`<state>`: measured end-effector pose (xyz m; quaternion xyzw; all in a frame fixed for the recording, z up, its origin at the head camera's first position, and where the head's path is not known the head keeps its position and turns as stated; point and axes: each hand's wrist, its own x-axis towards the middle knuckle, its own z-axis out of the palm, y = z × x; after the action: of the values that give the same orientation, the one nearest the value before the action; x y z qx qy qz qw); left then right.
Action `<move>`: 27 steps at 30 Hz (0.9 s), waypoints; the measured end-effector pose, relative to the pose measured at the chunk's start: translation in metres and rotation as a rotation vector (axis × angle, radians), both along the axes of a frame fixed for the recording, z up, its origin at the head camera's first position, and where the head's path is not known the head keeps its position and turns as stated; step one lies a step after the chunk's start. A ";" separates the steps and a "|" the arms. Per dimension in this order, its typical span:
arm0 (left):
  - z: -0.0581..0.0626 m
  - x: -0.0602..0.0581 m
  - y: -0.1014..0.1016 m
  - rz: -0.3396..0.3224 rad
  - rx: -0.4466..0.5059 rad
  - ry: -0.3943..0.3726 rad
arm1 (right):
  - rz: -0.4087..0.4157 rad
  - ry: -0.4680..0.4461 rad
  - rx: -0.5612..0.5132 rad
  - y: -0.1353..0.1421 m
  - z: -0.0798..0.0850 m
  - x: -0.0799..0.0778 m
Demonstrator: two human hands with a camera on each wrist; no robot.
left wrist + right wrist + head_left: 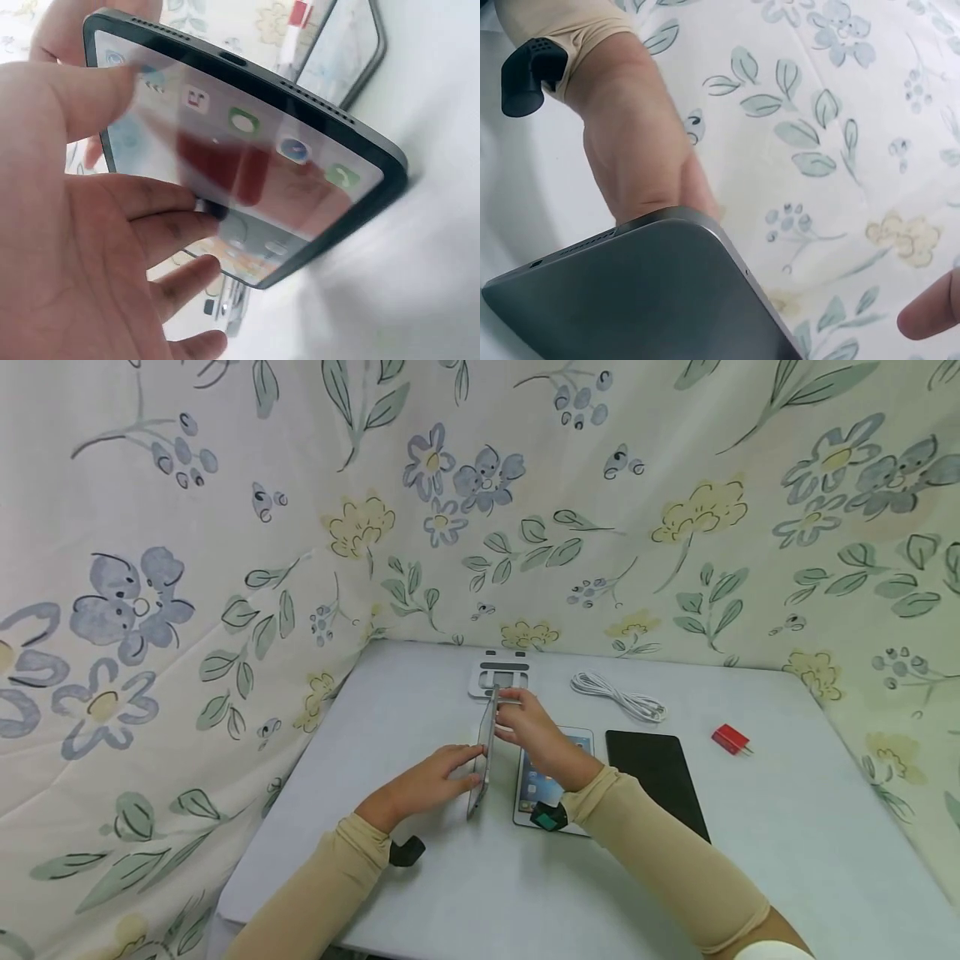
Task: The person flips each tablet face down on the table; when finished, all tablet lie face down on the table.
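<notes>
A grey tablet (484,752) stands on its long side between my two hands, its lit screen turned to the left. Against the screen lie the fairly straight fingers of my left hand (150,217), with the thumb across its upper part. My right hand (532,727) is on the other side and holds the tablet near its far upper corner with bent fingers. The plain back (645,292) faces the right wrist camera, where one right fingertip (930,307) shows apart from it. The rest of my right fingers are hidden there.
Behind the tablet lies a flat white stand (501,675). A white-framed tablet (534,785) is under my right wrist, beside a black tablet or case (652,768). Farther right are a coiled white cable (618,696) and a red charger plug (731,739). Patterned cloth (480,527) hangs behind the table.
</notes>
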<state>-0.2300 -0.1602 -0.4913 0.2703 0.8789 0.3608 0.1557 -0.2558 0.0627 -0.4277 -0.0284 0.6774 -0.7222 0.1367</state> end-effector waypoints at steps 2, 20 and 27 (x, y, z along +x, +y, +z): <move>0.003 0.001 -0.001 0.012 0.026 0.009 | 0.003 0.006 -0.009 -0.003 -0.001 0.000; 0.018 0.003 -0.023 0.075 0.245 0.168 | 0.120 0.022 0.050 -0.027 -0.018 0.008; 0.014 0.007 -0.041 0.106 0.279 0.204 | 0.160 -0.045 0.159 -0.031 -0.038 0.010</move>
<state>-0.2228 -0.2016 -0.4772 0.2777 0.8445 0.4578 0.0072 -0.2456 0.0320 -0.4652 -0.0554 0.7250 -0.6533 0.2110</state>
